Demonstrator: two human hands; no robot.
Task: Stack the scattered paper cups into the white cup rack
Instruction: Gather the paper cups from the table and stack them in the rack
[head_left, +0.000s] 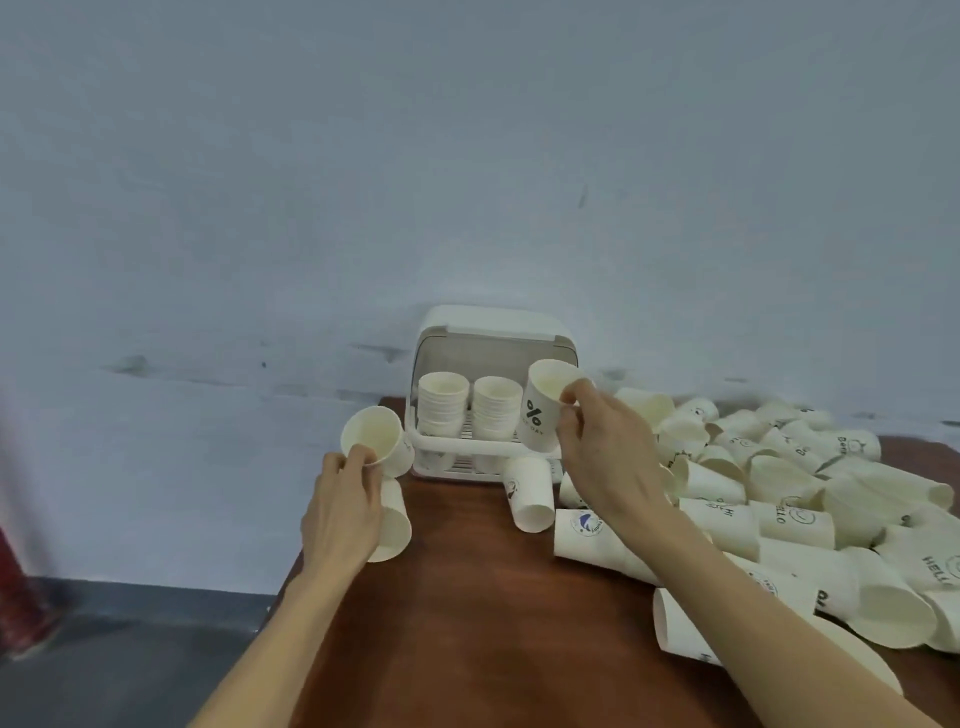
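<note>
The white cup rack (488, 325) stands at the table's far edge against the wall, with two stacks of nested cups (470, 408) inside. My right hand (605, 452) pinches the rim of a paper cup printed with a percent sign (537, 415), held upright in front of the rack's right side. My left hand (343, 512) pinches the rim of a plain paper cup (371, 439), tilted, just left of the rack. Another cup (392, 525) lies on its side under my left hand. A cup (530, 493) lies in front of the rack.
A big heap of scattered paper cups (800, 499) covers the right side of the brown table (467, 597). The table's left edge runs close to my left arm, with grey floor beyond. A grey-blue wall stands right behind the rack.
</note>
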